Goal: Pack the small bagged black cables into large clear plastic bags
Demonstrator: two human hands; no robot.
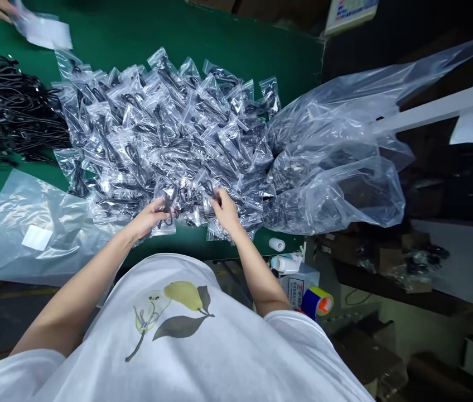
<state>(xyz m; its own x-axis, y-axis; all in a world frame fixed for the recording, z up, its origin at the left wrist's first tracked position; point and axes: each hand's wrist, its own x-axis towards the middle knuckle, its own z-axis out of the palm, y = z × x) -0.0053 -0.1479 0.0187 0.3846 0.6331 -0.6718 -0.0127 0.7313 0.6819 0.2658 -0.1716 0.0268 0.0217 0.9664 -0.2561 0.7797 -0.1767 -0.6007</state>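
Hands (189, 215) among clear bags of black cables (169, 151).

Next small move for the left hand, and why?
I'd ease the bagged cable at the left hand toward the shirt: the fingers are already on it, it sits at the pile's near edge, and other bags crowd its far side.

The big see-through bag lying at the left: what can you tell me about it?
The big see-through bag looks like thin, slightly cloudy plastic, with soft creases and shiny streaks. It lies flat on the green table, set at an angle, and looks empty. A small white rectangle, perhaps a label, shows on it; I can't tell whether it is stuck on. Its right side meets the heap of small bagged cables, and the left forearm crosses above it.
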